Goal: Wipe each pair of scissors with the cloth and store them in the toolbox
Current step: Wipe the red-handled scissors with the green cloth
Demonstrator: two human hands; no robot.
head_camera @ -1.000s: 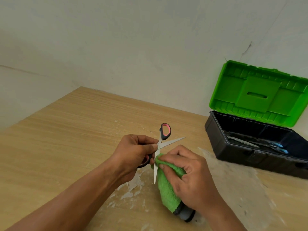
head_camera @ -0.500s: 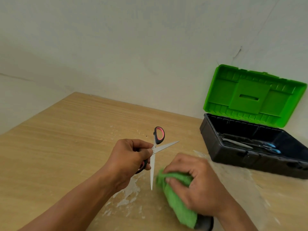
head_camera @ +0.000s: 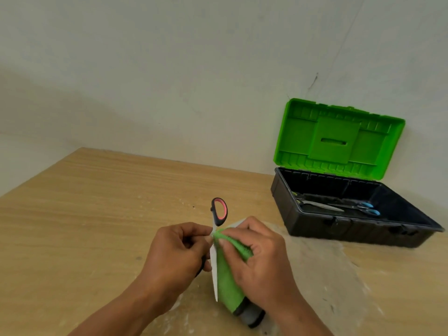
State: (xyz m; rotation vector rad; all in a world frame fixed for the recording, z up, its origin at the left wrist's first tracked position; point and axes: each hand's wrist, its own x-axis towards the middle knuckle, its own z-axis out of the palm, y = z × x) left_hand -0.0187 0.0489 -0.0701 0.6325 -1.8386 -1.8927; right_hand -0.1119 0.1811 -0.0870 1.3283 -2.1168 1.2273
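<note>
Wooden table (head_camera: pixel 84 214) underneath; left hand (head_camera: pixel 177 251) curled round lower handle of black-pink scissors (head_camera: pixel 214 270), blade pointing down; green cloth (head_camera: pixel 226 282) against blade, pinched by right hand (head_camera: pixel 261 258). Far right: open toolbox (head_camera: pixel 351 229), black base, green lid, two other pairs (head_camera: pixel 322 206) lying inside.

No legible text, label, brand, number or sign is present anywhere in the head view.

Surfaces checked:
- Toolbox (head_camera: pixel 339 226), right of frame: plain black walls.
- Green lid (head_camera: pixel 303 132): moulded ribs and a slot only.
- Scissors (head_camera: pixel 214 275), lower centre: unmarked.
- Cloth (head_camera: pixel 226 284): plain green.
</note>
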